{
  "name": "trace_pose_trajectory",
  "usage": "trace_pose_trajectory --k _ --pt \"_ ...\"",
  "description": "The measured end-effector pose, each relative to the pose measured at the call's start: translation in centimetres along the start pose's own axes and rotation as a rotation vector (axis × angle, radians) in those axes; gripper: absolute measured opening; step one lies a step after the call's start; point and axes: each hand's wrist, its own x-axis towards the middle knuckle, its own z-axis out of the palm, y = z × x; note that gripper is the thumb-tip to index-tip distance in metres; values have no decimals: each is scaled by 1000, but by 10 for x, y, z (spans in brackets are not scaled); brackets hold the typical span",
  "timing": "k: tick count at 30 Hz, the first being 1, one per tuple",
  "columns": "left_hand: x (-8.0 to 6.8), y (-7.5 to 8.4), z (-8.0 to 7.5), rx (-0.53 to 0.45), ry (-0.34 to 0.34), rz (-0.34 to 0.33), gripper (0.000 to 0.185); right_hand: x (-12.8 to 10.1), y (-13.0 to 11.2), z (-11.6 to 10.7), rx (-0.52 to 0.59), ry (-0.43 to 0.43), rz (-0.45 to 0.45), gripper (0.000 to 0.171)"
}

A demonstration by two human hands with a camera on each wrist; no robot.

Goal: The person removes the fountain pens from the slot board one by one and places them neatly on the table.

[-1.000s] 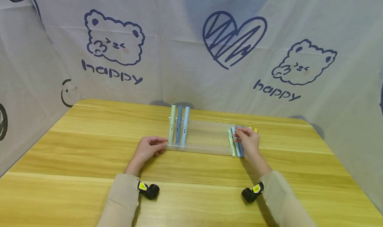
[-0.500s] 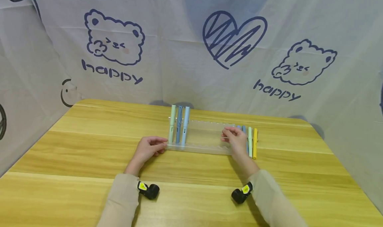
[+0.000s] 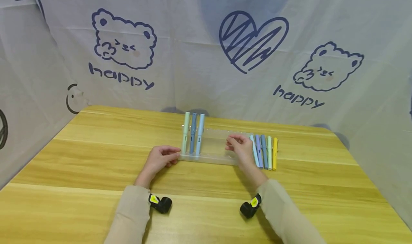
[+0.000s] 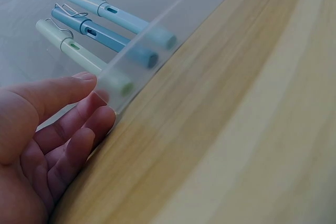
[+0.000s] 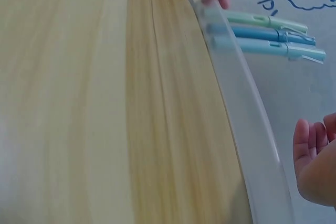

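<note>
A frosted clear plastic pen rack (image 3: 222, 160) with a scalloped back edge stands mid-table. Three capped pens lean upright at its left end: a light green pen (image 4: 73, 51), a blue pen (image 4: 100, 36) and a light blue pen (image 4: 118, 17). My left hand (image 3: 161, 158) holds the rack's front left corner, thumb and fingertips at its lip. Over the right part of the rack hovers my right hand (image 3: 242, 149), its thumb and index finger brought together and the other fingers curled. I cannot tell whether a pen is between these fingers.
Right of the rack lies a row of several pens, among them a light blue pen (image 3: 254, 151), a purple pen (image 3: 259, 151) and a yellow pen (image 3: 274, 154). A printed cloth (image 3: 186, 58) hangs behind the wooden table (image 3: 206, 208).
My right hand has moved left from the pen row to over the rack. The light green pen at the row's left end no longer shows. My left hand stays at the rack corner.
</note>
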Motion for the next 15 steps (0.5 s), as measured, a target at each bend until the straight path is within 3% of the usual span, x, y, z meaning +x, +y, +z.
trace_pose_trajectory --k 10,15 --pt "1 1 1 -12 -3 -3 23 -22 -27 41 8 -36 51 12" --pt "0 1 0 -12 -1 -5 23 -26 -22 51 -4 -72 44 5"
